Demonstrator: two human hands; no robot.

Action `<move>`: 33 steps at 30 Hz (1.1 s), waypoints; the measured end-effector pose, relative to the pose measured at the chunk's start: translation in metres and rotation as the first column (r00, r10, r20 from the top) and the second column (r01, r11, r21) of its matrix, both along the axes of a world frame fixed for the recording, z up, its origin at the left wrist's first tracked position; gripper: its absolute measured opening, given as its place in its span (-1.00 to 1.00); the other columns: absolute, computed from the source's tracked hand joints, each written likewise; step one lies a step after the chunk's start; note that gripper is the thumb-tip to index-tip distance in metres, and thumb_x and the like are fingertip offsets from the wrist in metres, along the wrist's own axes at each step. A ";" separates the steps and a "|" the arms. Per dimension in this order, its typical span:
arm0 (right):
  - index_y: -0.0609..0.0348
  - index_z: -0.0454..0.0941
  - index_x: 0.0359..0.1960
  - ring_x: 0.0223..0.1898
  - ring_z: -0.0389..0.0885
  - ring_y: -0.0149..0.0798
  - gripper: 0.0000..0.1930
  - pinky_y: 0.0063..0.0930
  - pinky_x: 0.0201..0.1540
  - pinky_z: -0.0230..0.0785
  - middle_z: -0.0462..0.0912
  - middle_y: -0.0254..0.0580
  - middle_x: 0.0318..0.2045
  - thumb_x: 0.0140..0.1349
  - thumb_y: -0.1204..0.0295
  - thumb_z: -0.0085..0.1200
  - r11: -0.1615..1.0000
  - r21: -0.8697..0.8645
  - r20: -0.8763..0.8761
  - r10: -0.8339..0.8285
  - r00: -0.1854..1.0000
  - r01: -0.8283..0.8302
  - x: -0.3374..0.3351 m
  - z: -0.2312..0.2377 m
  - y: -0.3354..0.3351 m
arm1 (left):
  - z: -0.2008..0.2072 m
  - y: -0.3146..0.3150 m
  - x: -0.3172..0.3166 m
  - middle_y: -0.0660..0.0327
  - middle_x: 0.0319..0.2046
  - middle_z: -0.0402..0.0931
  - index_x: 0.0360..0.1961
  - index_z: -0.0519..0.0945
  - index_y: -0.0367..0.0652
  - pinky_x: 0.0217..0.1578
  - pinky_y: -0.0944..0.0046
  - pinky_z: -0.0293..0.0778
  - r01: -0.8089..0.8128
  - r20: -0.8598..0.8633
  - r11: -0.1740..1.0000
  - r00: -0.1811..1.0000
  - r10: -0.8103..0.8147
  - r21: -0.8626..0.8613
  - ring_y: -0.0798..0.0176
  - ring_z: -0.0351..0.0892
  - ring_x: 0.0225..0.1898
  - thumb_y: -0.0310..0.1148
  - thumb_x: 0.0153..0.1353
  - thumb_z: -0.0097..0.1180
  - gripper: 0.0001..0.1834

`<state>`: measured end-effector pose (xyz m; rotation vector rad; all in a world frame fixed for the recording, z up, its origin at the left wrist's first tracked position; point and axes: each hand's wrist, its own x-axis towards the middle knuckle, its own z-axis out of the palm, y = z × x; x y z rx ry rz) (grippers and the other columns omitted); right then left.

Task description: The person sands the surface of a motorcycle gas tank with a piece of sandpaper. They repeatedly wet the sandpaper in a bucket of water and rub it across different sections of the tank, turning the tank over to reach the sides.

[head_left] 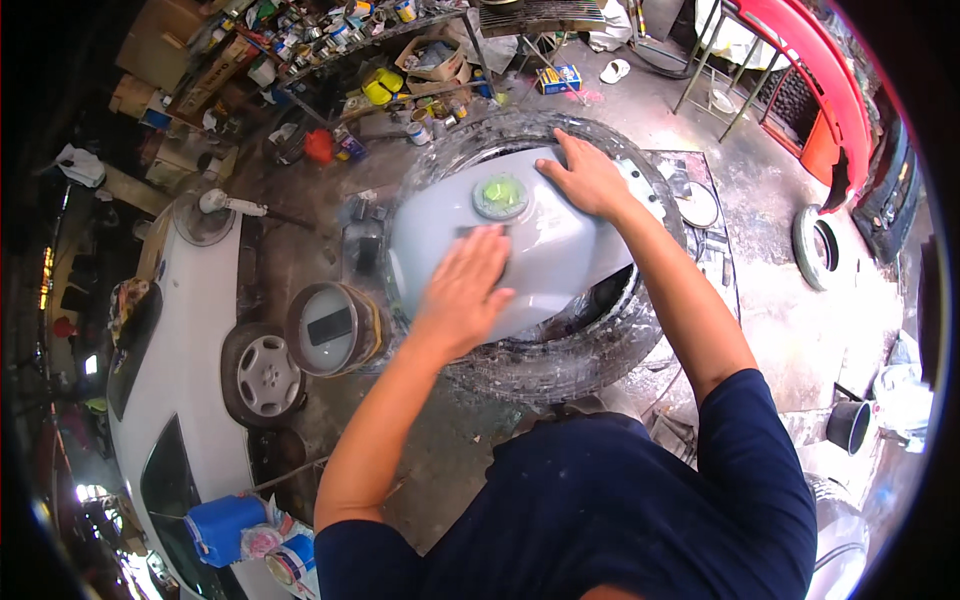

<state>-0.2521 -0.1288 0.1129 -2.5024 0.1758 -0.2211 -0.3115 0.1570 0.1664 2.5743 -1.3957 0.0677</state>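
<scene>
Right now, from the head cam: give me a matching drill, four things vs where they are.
Things:
1. left hand
2. right hand
3. grey fuel tank
4. bucket of water

Places:
A. left of the tyre, on the floor
B. flat on the tank's far right side
C. resting on the tyre
D. pressing a dark sanding pad on the tank's near face

Pairs: 1-D, 2-B, 3-C, 4-A
</scene>
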 end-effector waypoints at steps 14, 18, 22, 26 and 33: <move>0.32 0.21 0.41 0.42 0.25 0.04 -0.21 -0.22 0.46 0.05 0.34 0.16 0.36 0.34 -0.07 -0.09 1.000 -0.001 0.011 -0.021 1.000 0.021 -0.002 0.009 0.002 | -0.029 0.040 0.062 -0.11 0.50 -0.01 0.46 0.10 -0.38 0.49 0.01 -0.16 -0.274 -0.169 0.913 0.958 0.231 -0.302 -0.15 -0.11 0.53 -0.15 0.49 -0.22 -0.34; 0.33 0.21 0.41 0.42 0.25 0.04 -0.23 -0.22 0.46 0.06 0.33 0.16 0.37 0.35 -0.04 -0.08 0.998 0.009 0.028 -0.062 0.998 0.062 -0.001 0.011 0.015 | -0.053 0.062 -0.001 -0.18 0.51 -0.10 0.49 0.01 -0.34 0.48 -0.12 -0.18 -0.243 -0.078 0.886 0.970 0.231 -0.394 -0.27 -0.15 0.52 -0.11 0.49 -0.20 -0.29; 0.33 0.23 0.38 0.39 0.29 0.09 -0.27 -0.19 0.42 0.12 0.37 0.19 0.33 0.34 0.02 -0.02 0.980 0.037 0.167 -0.200 0.966 0.197 -0.009 0.001 0.016 | -0.098 0.086 -0.026 -0.24 0.52 -0.23 0.53 -0.13 -0.29 0.48 -0.20 -0.21 -0.144 0.011 0.900 0.987 0.163 -0.412 -0.32 -0.22 0.53 -0.03 0.47 -0.15 -0.18; 0.36 0.35 0.27 0.27 0.40 0.18 -0.39 -0.12 0.36 0.18 0.48 0.24 0.21 0.34 0.12 0.03 0.873 0.060 0.362 -0.471 0.805 0.483 -0.026 -0.013 0.044 | -0.123 0.116 -0.026 -0.21 0.53 -0.30 0.53 -0.18 -0.28 0.47 -0.23 -0.19 0.020 0.089 0.932 0.996 0.013 -0.361 -0.30 -0.26 0.54 -0.02 0.46 -0.12 -0.14; 0.43 0.16 0.40 0.53 -0.11 0.23 -0.37 0.07 0.53 -0.34 0.09 0.26 0.46 0.48 0.16 -0.20 0.764 0.103 0.512 -0.590 0.624 0.637 -0.064 -0.040 0.225 | -0.121 0.189 -0.023 -0.17 0.53 -0.19 0.51 -0.02 -0.29 0.49 -0.08 -0.13 0.196 -0.202 0.915 0.939 -0.279 -0.354 -0.22 -0.16 0.54 -0.08 0.46 -0.13 -0.23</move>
